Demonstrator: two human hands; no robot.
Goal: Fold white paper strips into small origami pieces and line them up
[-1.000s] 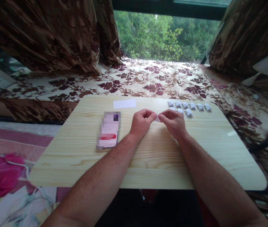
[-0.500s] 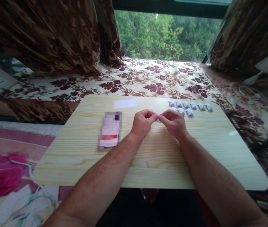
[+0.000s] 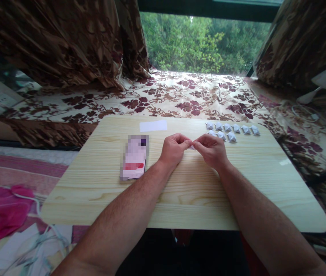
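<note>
My left hand [image 3: 174, 148] and my right hand [image 3: 211, 149] meet over the middle of the wooden table [image 3: 94, 161]. Between their fingertips is a small piece of white paper [image 3: 192, 147], pinched from both sides and mostly covered by the fingers. Its exact shape cannot be made out. Just beyond my right hand, several small folded white paper pieces [image 3: 227, 128] with raised, pointed middles lie in two rows. The front row is partly hidden by that hand.
A flat white paper strip [image 3: 153, 126] lies near the table's far edge. Left of my left forearm is a phone [image 3: 134, 158] with its screen lit. Floral cloth [image 3: 174, 96] covers the ledge behind. On the bed at left are a pink cloth [image 3: 3, 214] and a white cable [image 3: 38, 207].
Both hands keep the same pinch on the paper, almost unmoved. The whole view has shifted very slightly.
</note>
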